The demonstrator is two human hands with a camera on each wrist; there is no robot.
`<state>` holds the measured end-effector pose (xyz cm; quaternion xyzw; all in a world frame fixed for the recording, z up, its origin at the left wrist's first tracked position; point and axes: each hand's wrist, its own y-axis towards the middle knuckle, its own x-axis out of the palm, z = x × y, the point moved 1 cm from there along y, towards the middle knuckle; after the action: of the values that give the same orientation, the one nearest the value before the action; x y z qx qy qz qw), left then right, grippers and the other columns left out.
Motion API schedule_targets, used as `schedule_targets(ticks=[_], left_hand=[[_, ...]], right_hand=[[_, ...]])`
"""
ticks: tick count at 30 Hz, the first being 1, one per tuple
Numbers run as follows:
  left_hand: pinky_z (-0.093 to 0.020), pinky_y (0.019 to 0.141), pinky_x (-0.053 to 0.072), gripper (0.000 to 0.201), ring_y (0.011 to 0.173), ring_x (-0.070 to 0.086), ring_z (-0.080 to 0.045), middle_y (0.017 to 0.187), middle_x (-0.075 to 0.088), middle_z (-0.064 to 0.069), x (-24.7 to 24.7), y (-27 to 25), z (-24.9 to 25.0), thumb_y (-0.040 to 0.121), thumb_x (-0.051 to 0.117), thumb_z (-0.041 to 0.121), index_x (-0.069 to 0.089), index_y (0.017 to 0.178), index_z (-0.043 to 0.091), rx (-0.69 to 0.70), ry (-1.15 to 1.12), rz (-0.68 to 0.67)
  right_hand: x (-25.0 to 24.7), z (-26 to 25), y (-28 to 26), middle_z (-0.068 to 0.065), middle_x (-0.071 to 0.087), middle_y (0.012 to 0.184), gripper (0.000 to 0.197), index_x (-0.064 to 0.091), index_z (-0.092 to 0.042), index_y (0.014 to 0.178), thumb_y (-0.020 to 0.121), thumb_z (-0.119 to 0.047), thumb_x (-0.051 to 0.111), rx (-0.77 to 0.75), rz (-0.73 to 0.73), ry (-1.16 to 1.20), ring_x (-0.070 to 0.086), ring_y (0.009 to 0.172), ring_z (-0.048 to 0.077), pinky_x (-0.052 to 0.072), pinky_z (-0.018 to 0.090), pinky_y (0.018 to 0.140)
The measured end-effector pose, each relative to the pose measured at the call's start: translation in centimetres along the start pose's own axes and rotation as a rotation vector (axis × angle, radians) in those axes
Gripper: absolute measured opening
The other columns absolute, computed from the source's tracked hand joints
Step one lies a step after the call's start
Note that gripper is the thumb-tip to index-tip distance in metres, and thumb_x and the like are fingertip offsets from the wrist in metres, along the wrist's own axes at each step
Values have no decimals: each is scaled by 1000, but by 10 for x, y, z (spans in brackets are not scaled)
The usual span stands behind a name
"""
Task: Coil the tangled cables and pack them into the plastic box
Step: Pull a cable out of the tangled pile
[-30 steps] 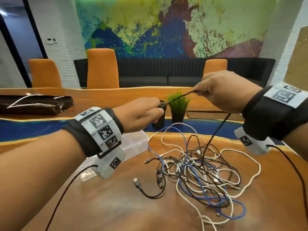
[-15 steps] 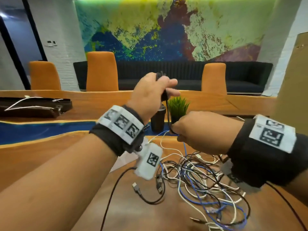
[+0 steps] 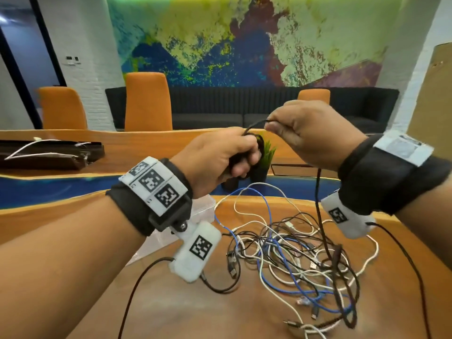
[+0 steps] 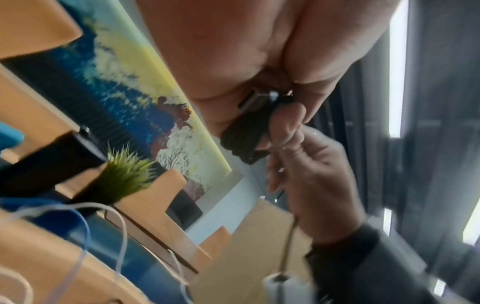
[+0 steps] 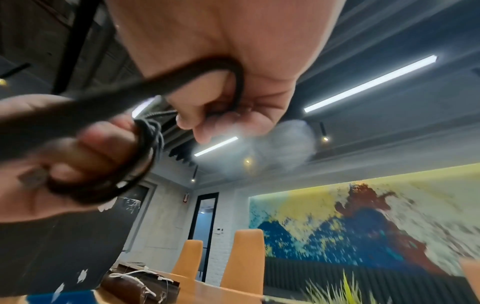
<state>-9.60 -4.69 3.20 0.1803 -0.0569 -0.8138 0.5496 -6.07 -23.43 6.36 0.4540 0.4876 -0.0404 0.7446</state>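
Observation:
A black cable point(image 3: 318, 192) rises from the tangle of black, white and blue cables point(image 3: 293, 255) on the wooden table point(image 3: 195, 309). My left hand point(image 3: 244, 162) holds several turns of it wound round its fingers as a coil point(image 4: 241, 135), with a USB plug point(image 4: 255, 99) at the palm. Just above and right of the left hand, my right hand point(image 3: 271, 126) pinches the same cable point(image 5: 233, 82). The clear plastic box point(image 3: 204, 207) lies behind my left wrist, mostly hidden.
A small potted plant point(image 3: 265, 155) stands just beyond my hands, on the far side of a blue strip in the table point(image 3: 49, 189). A dark case with white cable point(image 3: 49, 155) lies at far left. Orange chairs point(image 3: 146, 101) line the far side.
My right hand dipped below the raised left hand half a second ago and has come back up over it, carrying the black cable round the left fingers. The left hand has dropped again.

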Motion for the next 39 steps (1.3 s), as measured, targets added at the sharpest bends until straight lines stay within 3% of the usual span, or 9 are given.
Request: schedule_targets(ticks=[4, 9, 13, 17, 21, 25, 30, 35, 39], left_hand=[[-25, 60, 39, 26, 49, 39, -9, 77, 56, -5, -9, 0, 8, 103, 34, 19, 49, 83, 11, -38, -557, 38], [-22, 65, 49, 25, 55, 55, -10, 95, 72, -15, -14, 23, 15, 105, 39, 20, 52, 85, 11, 36, -857, 277], [-27, 65, 52, 18, 67, 68, -12, 104, 72, -15, -18, 37, 15, 105, 42, 16, 52, 103, 2, 182, -266, 495], [-38, 71, 48, 26, 76, 64, -16, 81, 68, -3, -10, 37, -4, 101, 44, 32, 54, 98, 7, 315, 737, 300], [-40, 62, 43, 33, 64, 52, -24, 70, 56, -5, -7, 30, -5, 98, 33, 31, 55, 78, 19, 339, 686, 98], [-36, 62, 42, 38, 70, 54, -20, 80, 59, -5, -11, 25, 1, 98, 36, 40, 57, 92, 10, 352, 965, -66], [-34, 65, 29, 21, 73, 47, -22, 77, 46, 4, -46, 30, -5, 103, 41, 31, 46, 92, 14, 280, 1321, 9], [-47, 73, 47, 27, 76, 56, -27, 80, 58, -6, -119, 13, -14, 101, 42, 33, 52, 87, 12, 116, 1272, 165], [-34, 64, 41, 28, 72, 55, -17, 77, 57, -3, -131, 4, -16, 103, 43, 29, 56, 84, 11, 93, 1230, 152]], right_hand=[[25, 11, -9, 2, 60, 79, 20, 65, -13, 97, 101, -20, 47, 233, -62, 170, 56, 74, 23, 50, 45, 73], [43, -12, -20, 0, 63, 104, 21, 59, -24, 118, 100, -28, 48, 238, -491, 55, 59, 95, 20, 51, 39, 86], [30, -36, -21, -7, 56, 90, 6, 55, -26, 100, 100, -30, 50, 65, -606, -27, 54, 82, 17, 48, 34, 74], [-1, -40, -9, -8, 52, 73, 11, 56, -26, 85, 96, -25, 55, -85, -468, -68, 55, 68, 21, 49, 39, 63], [-26, -28, 1, -3, 60, 73, 20, 67, -23, 90, 96, -35, 52, -171, -273, -64, 59, 68, 25, 49, 42, 61], [-27, -15, 7, -4, 65, 77, 14, 72, -22, 94, 91, -31, 61, -110, -216, -101, 59, 73, 21, 51, 39, 65], [-6, -2, 5, -8, 60, 83, 14, 69, -21, 99, 96, -29, 58, 83, -406, -115, 56, 77, 16, 48, 33, 73], [2, 37, -17, 2, 65, 73, 20, 71, -13, 92, 98, -23, 55, 366, -414, 48, 59, 61, 13, 52, 30, 63], [12, 57, -30, 7, 68, 74, 20, 71, -18, 94, 99, -25, 54, 522, -361, 167, 61, 62, 18, 52, 29, 57]])
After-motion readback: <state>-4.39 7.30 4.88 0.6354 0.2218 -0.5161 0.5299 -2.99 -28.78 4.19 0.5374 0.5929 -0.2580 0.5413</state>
